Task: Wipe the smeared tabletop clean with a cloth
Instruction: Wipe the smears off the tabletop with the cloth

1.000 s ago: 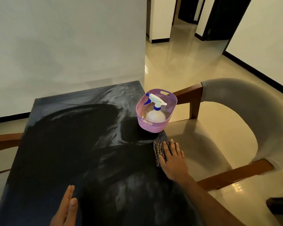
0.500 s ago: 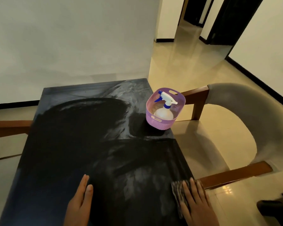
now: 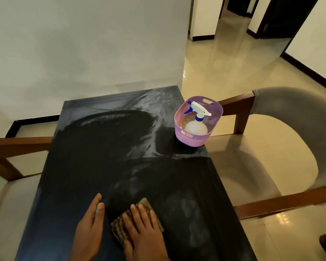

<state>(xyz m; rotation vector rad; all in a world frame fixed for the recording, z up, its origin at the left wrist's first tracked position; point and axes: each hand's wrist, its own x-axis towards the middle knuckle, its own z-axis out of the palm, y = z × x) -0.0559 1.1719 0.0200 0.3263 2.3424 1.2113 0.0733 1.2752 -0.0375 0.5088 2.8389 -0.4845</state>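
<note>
Underfoot, glossy cream floor tiles (image 3: 224,72) run off toward 1 o'clock, and a pale wall (image 3: 83,44) fills the view from 10 to 12 o'clock. Centrally, the dark bench (image 3: 94,166) stretches from 6 o'clock up to 12, its top carrying whitish smears, heaviest near the far edge at 12 o'clock and down the near right side around 5 o'clock, with darker swept patches between them. At 3 o'clock a chair (image 3: 290,110) with a grey curved back and brown wooden arms stands beside the bench; another wooden arm (image 3: 17,146) shows at 9 o'clock. At 1 o'clock, on the bench's right edge, sits a lilac basket (image 3: 194,139) holding a white spray bottle (image 3: 196,127) with a blue trigger, tilted inside it. At 6 o'clock the right hand (image 3: 143,232) lies flat, fingers straight and spread, pressing down on the checked cloth (image 3: 120,228), which rests on the bench's near end. Just to its 9 o'clock side the left hand (image 3: 90,228) rests palm-down on the bare bench, fingers straight and together, holding nothing.
</note>
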